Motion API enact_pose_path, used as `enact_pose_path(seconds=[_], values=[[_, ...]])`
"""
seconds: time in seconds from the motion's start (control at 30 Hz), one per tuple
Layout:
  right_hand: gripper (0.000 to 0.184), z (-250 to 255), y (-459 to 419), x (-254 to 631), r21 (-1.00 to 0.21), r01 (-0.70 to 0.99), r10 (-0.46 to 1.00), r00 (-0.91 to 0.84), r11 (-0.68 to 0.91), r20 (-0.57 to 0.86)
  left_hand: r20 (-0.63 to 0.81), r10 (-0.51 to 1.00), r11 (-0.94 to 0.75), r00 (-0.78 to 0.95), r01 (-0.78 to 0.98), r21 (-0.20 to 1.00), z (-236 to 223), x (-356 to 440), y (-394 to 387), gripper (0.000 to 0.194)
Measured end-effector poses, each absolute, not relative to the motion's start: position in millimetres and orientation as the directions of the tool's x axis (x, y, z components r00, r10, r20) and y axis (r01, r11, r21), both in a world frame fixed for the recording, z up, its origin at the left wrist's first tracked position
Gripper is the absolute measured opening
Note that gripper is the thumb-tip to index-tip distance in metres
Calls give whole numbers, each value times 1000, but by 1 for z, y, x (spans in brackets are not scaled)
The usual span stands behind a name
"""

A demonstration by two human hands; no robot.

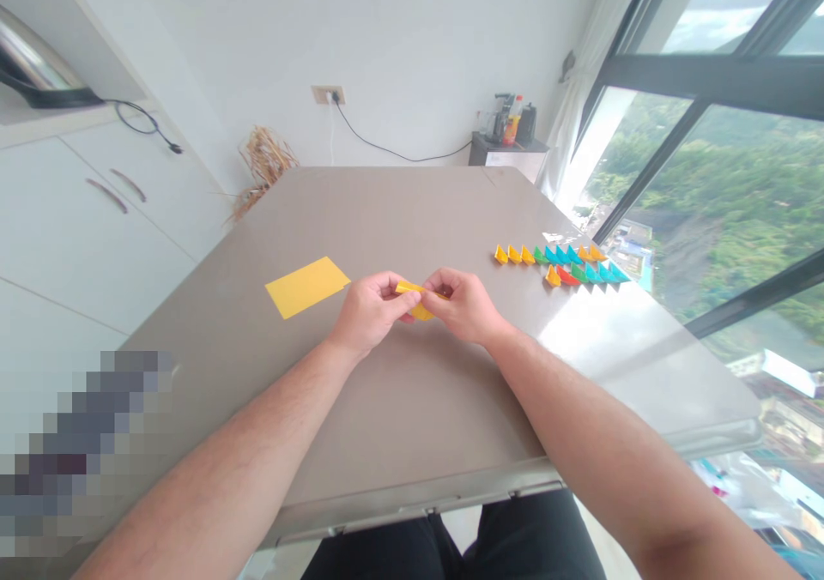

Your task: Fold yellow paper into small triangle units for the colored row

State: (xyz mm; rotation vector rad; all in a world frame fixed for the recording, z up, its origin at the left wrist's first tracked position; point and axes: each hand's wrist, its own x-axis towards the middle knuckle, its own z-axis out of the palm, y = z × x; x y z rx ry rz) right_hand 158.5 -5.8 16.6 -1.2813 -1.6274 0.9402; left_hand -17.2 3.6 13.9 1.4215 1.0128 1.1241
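Between my two hands, just above the middle of the table, is a small piece of folded yellow paper. My left hand pinches its left side with thumb and fingers. On the other side my right hand grips it, the thumbs close together near its upper edge. My fingers cover much of the paper, so its full shape is hidden. A flat yellow sheet lies on the table to the left of my left hand.
Two rows of small folded paper boats in yellow, green, blue, red and orange stand at the right of the grey-brown table. A window is beyond them. Bottles stand on a low cabinet behind the table.
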Motion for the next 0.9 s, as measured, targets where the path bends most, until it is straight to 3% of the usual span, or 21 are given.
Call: enact_pose_path(seconds=[0.47,0.67,0.9], values=[[15,16,-4,160,-930,305,975,-146,204,166,74,976,-62,206,-65,996,18,-20,6,29],[21,13,-2,160,-940,276,976,-145,200,165,115,960,-124,257,21,992,16,-21,7,31],[30,18,-4,161,-943,274,977,-146,190,154,132,983,-130,127,-25,991,13,-21,11,32]])
